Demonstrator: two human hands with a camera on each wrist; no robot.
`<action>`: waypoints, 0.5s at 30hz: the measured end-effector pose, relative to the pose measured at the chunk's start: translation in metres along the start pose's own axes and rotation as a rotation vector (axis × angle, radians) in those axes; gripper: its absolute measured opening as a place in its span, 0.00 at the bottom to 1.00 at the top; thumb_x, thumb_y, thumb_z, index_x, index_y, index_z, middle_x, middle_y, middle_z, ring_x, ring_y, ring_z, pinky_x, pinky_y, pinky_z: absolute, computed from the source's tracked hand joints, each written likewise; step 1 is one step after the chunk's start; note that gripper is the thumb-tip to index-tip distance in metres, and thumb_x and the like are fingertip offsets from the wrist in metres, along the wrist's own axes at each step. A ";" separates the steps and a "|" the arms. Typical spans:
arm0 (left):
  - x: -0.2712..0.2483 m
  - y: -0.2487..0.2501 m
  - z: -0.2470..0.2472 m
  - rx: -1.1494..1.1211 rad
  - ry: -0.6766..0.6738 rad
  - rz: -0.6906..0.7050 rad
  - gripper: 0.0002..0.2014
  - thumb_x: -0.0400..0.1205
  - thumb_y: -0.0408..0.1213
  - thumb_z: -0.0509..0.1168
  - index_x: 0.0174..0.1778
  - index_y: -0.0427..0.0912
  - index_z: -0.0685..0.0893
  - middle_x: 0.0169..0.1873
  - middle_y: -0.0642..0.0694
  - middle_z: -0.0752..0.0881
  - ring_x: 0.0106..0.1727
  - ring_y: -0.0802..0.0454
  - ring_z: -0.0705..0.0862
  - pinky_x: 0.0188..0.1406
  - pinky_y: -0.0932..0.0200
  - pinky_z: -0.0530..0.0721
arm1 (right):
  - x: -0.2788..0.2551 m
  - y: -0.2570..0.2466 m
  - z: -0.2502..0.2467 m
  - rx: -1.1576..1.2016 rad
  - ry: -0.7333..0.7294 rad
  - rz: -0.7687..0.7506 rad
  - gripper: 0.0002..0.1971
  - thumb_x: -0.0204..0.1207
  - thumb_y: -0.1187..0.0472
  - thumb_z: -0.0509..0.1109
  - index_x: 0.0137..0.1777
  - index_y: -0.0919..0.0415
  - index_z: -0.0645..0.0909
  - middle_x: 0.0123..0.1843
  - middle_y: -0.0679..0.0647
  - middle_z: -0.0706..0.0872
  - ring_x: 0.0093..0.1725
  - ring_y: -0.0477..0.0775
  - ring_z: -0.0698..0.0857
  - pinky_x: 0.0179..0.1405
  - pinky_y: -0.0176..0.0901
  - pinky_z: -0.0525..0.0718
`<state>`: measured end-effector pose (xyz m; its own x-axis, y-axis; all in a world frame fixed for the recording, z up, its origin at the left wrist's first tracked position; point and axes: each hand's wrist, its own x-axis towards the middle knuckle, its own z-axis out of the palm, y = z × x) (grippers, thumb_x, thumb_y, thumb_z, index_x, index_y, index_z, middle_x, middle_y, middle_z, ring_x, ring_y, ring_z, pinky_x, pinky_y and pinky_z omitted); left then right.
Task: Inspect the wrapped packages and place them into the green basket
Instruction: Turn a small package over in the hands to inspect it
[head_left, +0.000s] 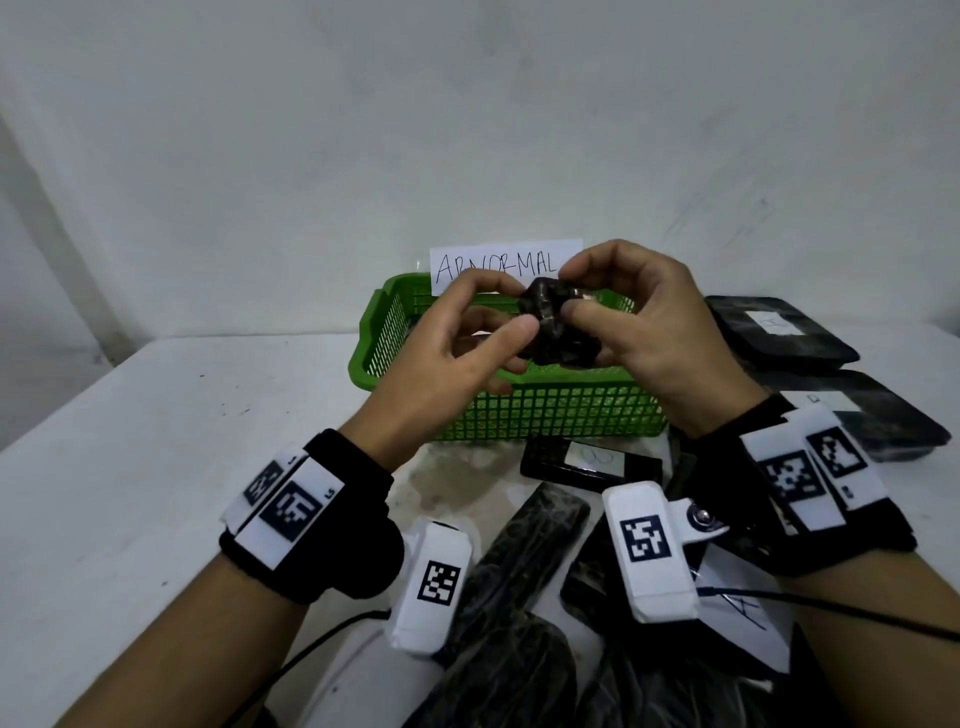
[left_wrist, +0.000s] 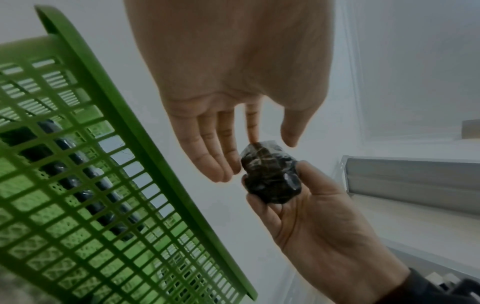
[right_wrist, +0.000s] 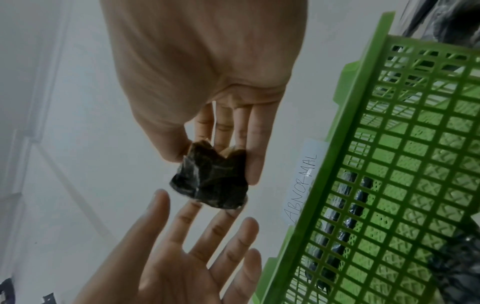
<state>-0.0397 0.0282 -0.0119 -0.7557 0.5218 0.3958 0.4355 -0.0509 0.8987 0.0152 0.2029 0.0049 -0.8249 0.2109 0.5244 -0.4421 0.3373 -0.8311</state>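
Note:
A small crumpled package in black wrap (head_left: 556, 327) hangs over the green mesh basket (head_left: 545, 410). My right hand (head_left: 576, 291) pinches it between thumb and fingers, which the right wrist view shows plainly: package (right_wrist: 210, 181), right hand (right_wrist: 213, 164). My left hand (head_left: 511, 306) lies beside it with straight, relaxed fingers, the fingertips (left_wrist: 228, 164) touching the package (left_wrist: 270, 179). The left thumb stands slightly apart from it. Dark wrapped packages (left_wrist: 85, 185) lie inside the basket (left_wrist: 103, 164).
A paper label reading ABNORMAL (head_left: 506, 265) is fixed at the basket's far rim by the wall. Flat black packages with white labels lie right of the basket (head_left: 779, 332) (head_left: 883, 410) and in front of it (head_left: 587, 462) (head_left: 530, 551). The white table (head_left: 156, 467) stretches left.

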 end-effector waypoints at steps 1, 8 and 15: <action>0.000 0.001 0.000 -0.009 0.015 -0.039 0.14 0.84 0.42 0.67 0.65 0.46 0.77 0.45 0.48 0.88 0.42 0.52 0.90 0.45 0.50 0.92 | 0.001 0.001 0.000 0.004 -0.015 -0.001 0.12 0.77 0.72 0.75 0.53 0.55 0.83 0.53 0.48 0.89 0.48 0.45 0.91 0.33 0.35 0.88; 0.002 -0.002 -0.004 -0.087 -0.008 -0.109 0.15 0.83 0.34 0.68 0.65 0.39 0.79 0.43 0.44 0.91 0.39 0.49 0.90 0.46 0.50 0.92 | 0.000 0.002 0.002 0.044 -0.254 0.054 0.30 0.82 0.50 0.68 0.82 0.42 0.64 0.80 0.41 0.73 0.71 0.34 0.81 0.64 0.35 0.82; 0.002 -0.005 -0.002 -0.005 0.017 0.067 0.11 0.81 0.22 0.69 0.48 0.42 0.79 0.43 0.46 0.86 0.38 0.55 0.89 0.42 0.60 0.88 | 0.003 0.000 0.006 0.054 -0.105 0.313 0.17 0.84 0.51 0.68 0.72 0.49 0.77 0.62 0.46 0.87 0.60 0.48 0.88 0.65 0.60 0.87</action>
<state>-0.0445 0.0279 -0.0148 -0.7332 0.5024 0.4583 0.4831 -0.0896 0.8710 0.0107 0.1980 0.0059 -0.9542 0.2000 0.2224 -0.1773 0.2209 -0.9590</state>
